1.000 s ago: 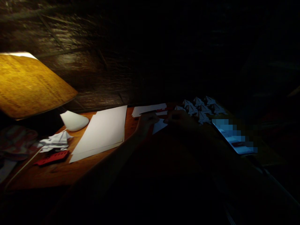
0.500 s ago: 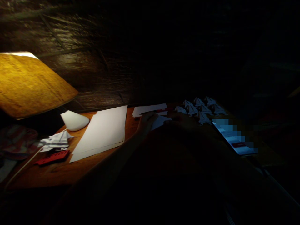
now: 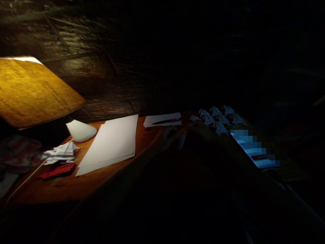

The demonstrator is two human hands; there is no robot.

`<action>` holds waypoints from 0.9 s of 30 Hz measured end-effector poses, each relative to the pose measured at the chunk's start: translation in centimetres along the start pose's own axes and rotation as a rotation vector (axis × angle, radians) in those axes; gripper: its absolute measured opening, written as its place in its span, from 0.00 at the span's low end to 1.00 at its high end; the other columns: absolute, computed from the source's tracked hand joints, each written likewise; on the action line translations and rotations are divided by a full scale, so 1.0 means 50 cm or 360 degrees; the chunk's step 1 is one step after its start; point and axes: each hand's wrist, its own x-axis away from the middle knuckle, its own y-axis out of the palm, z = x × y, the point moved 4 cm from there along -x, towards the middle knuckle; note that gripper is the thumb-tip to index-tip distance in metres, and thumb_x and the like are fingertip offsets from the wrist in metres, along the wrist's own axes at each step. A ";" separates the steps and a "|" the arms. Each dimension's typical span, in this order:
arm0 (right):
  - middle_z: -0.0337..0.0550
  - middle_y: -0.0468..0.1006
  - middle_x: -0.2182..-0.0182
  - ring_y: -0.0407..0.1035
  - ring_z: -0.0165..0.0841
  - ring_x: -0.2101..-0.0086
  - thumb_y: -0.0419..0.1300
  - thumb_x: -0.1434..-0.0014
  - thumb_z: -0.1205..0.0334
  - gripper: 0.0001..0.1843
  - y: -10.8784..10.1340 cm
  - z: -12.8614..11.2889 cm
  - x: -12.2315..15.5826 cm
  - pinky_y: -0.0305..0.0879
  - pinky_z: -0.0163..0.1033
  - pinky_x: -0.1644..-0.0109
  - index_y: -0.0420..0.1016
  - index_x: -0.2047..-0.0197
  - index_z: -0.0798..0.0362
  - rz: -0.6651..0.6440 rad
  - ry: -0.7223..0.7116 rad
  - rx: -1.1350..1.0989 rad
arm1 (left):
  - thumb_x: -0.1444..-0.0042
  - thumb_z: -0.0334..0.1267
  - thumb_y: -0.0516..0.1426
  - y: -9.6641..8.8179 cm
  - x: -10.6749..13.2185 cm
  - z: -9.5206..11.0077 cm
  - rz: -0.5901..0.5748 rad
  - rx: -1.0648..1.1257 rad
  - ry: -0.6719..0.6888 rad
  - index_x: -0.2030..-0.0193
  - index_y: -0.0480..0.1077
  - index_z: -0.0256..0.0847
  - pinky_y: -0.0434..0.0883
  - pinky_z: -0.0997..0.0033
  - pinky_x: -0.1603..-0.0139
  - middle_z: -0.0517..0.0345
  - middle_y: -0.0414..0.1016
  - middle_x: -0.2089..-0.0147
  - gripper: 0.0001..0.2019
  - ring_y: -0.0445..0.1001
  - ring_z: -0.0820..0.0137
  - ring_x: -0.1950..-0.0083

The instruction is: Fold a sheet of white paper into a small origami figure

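Brown wood table (image 3: 50,193), lamplit at left, fading to black at right. Both forearms come in low from the near edge, angling inward and away; left one faintly lit along its upper side, right one nearly lost in shadow. Red thing (image 3: 57,171) near the front at left, striped piece (image 3: 61,152) just behind it. Phone (image 3: 254,152) at right, lit, screen partly pixelated.

Further in, large sheets (image 3: 111,144) lie flat, overlapping, left of the hands. Left hand (image 3: 166,137): wrist in line with the forearm, fingers curled inward and narrow, holding the small paper (image 3: 182,140). Right hand (image 3: 198,130) faces it, close by, fingertips pointing in toward the paper's upper end; too dark to tell whether it grips. The paper is between the two hands, its pale lower part hanging below the fingers; exact fold unclear. White thing (image 3: 81,131) beyond the striped piece, rounded at one end.

Beyond the hands: stack (image 3: 162,118) with a knife (image 3: 166,121) lying across it, red handle to the right. Folded pieces (image 3: 220,128) clustered just past the right hand. Wall (image 3: 76,44) behind, rough sheen upper left.
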 end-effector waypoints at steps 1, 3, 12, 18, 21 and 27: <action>0.38 0.69 0.79 0.60 0.30 0.76 0.62 0.53 0.51 0.14 -0.001 0.000 -0.001 0.54 0.37 0.72 0.72 0.78 0.54 0.0017 -0.0010 0.0032 | 0.39 0.45 0.59 -0.001 0.000 -0.001 0.0031 0.0041 0.0002 0.56 0.71 0.39 0.68 0.71 0.63 0.55 0.78 0.62 0.12 0.75 0.68 0.62; 0.39 0.71 0.78 0.62 0.30 0.75 0.62 0.52 0.50 0.15 -0.003 0.002 -0.004 0.55 0.37 0.71 0.74 0.77 0.54 0.0054 -0.0025 0.0082 | 0.41 0.44 0.62 -0.004 0.000 -0.002 0.0066 0.0124 0.0013 0.50 0.69 0.40 0.70 0.70 0.61 0.52 0.79 0.57 0.16 0.77 0.67 0.59; 0.42 0.77 0.74 0.67 0.32 0.73 0.65 0.48 0.42 0.21 0.008 -0.002 0.001 0.60 0.36 0.71 0.80 0.70 0.55 0.0022 -0.0029 0.0135 | 0.52 0.39 0.70 -0.009 0.007 0.016 0.0121 -0.0108 0.0244 0.47 0.71 0.42 0.74 0.63 0.52 0.47 0.74 0.46 0.25 0.74 0.58 0.46; 0.42 0.79 0.71 0.71 0.33 0.69 0.70 0.50 0.46 0.19 0.019 -0.016 0.009 0.65 0.37 0.65 0.78 0.71 0.55 -0.0117 -0.0095 0.0051 | 0.49 0.38 0.68 -0.007 -0.003 -0.001 0.0184 0.0146 0.0140 0.46 0.72 0.38 0.75 0.63 0.51 0.48 0.77 0.48 0.23 0.77 0.62 0.50; 0.41 0.78 0.72 0.70 0.33 0.69 0.71 0.51 0.46 0.19 0.021 -0.018 0.008 0.65 0.37 0.65 0.76 0.72 0.54 -0.0137 -0.0116 0.0098 | 0.50 0.39 0.70 -0.006 -0.007 -0.003 0.0188 0.0291 0.0115 0.45 0.71 0.38 0.75 0.60 0.47 0.48 0.79 0.48 0.26 0.78 0.61 0.48; 0.41 0.78 0.72 0.70 0.33 0.69 0.69 0.49 0.49 0.16 0.016 -0.011 0.000 0.66 0.39 0.63 0.76 0.72 0.53 -0.0078 -0.0170 0.0139 | 0.53 0.42 0.71 -0.012 -0.013 -0.001 0.0225 0.0426 0.0092 0.49 0.74 0.38 0.73 0.56 0.41 0.47 0.80 0.47 0.25 0.77 0.58 0.45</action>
